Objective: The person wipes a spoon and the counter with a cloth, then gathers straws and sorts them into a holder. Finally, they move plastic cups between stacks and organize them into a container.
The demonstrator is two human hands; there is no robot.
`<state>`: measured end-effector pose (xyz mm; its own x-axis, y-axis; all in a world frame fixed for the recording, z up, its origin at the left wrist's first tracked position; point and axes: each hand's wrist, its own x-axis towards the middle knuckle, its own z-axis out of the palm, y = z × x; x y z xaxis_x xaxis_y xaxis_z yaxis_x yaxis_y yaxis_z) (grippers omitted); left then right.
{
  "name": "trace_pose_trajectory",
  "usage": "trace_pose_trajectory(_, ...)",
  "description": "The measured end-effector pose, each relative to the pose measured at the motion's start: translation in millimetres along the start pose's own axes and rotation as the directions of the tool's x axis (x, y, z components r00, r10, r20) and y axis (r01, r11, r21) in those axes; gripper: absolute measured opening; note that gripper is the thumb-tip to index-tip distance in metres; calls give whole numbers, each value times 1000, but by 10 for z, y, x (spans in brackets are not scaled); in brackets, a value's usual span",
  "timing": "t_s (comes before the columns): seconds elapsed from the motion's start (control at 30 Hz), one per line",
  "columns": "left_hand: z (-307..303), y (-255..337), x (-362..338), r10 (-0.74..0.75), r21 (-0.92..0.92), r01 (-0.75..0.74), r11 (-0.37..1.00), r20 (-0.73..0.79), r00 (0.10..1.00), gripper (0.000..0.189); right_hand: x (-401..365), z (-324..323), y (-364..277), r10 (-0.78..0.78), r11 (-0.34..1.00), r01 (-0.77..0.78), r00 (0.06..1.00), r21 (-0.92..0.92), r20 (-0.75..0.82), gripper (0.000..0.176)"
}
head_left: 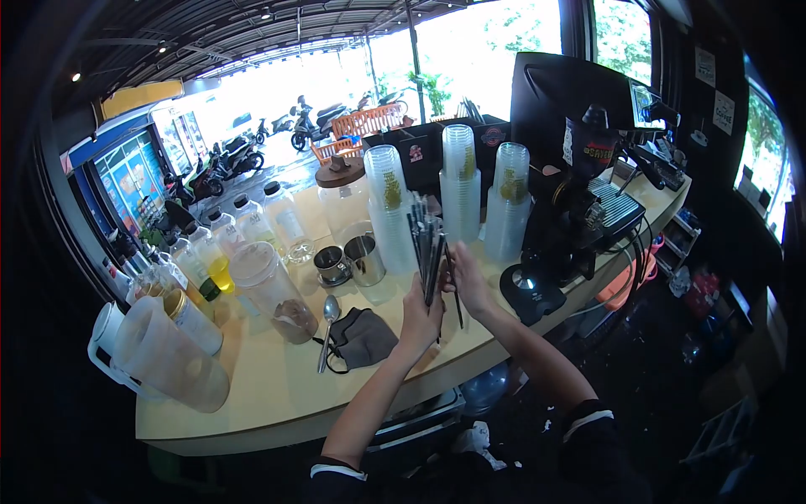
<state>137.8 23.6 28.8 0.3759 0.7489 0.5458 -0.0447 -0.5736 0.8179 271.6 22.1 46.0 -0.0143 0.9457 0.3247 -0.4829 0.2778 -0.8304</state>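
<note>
- Closing round a bundle of dark straws (pixel 430 244) in the head view, your left hand (pixel 422 311) holds it near-upright above the counter (pixel 269 391).
- Your right hand (pixel 470 281), loosely curled, is just beside; whether it pinches a straw, I cannot tell.

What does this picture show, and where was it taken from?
There is no robot here, just a person using bare hands. The picture comes from a camera worn on the head, looking forward and down. The left hand holds a bundle of what look like thin black straws; the right hand is beside it, its grip unclear. On the counter are stacks of clear plastic cups, a plastic pitcher, a metal spoon and a dark face mask. Further right is a coffee grinder.
</note>
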Motion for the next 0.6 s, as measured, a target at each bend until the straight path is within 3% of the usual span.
trace_pose_trajectory(0.07, 34, -13, 19, -48, 15, 48, 999, 8, 999, 24, -3, 50, -8, 10, 1000, -10, 1000, 10, 8, 30)
trace_pose_trajectory(0.1, 58, -43, 25, 50, 101, -51, 994, 12, 999, 24, -49, 299, -99, -173, 939, 147, 983, -310, -58, 30)
trace_pose_trajectory(0.13, 72, 10, 38, 147, 187, -150, 971, 27, 989, 24, -76, 428, -153, -363, 757, 254, 930, -602, -63, 31)
trace_pose_trajectory(0.2, 104, 123, 28, 104, 123, -107, 987, 35, 994, 27, -33, 357, -197, -301, 774, 166, 945, -611, -124, 30)
trace_pose_trajectory(0.27, 147, 170, 24, 59, -15, -58, 998, 60, 996, 32, 10, 294, -261, -133, 881, -12, 953, -474, -272, 27)
trace_pose_trajectory(0.4, 282, 37, 128, 146, 8, -146, 989, -21, 989, 35, 39, 318, -243, -178, 915, 52, 942, -401, -285, 25)
trace_pose_trajectory(0.47, 295, -66, 191, 110, 35, -111, 993, 32, 993, 29, 54, 313, -173, -188, 923, 39, 914, -384, -360, 25)
trace_pose_trajectory(0.6, 398, -344, 263, 9, -70, -11, 997, -41, 999, 20, 35, 220, -176, -71, 939, -41, 949, -342, -308, 30)
